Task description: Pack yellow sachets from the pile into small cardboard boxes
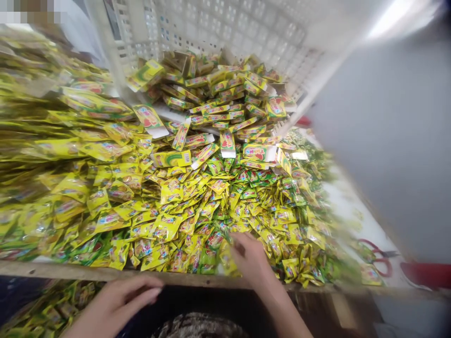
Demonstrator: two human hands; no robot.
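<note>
A plain grey wall (380, 122) fills the right of the frame, beside a white surface (357, 213) edged in front by a wooden strip (190, 280). The packets (172, 225), mostly yellow with some green, spread in a deep heap from the left edge across the centre. The right hand (252, 257) reaches into their near side at lower centre, fingers curled beside a blurred yellow packet (229, 260); whether its grip has hold of that packet I cannot tell. The left hand (128, 293), at lower left by the strip, has a loose, partly open grip with nothing visible in it. Pinching a single packet by a free edge should work best, as the overlapping, slick-looking wrappers could slide or drag neighbours along. At upper centre a tilted white basket (211, 30) lets small boxes (220, 110) spill onto the heap's far side, crowding reach there. Red-handled scissors (382, 260) lie at lower right, near a red object (424, 273), and their blades deserve care.
</note>
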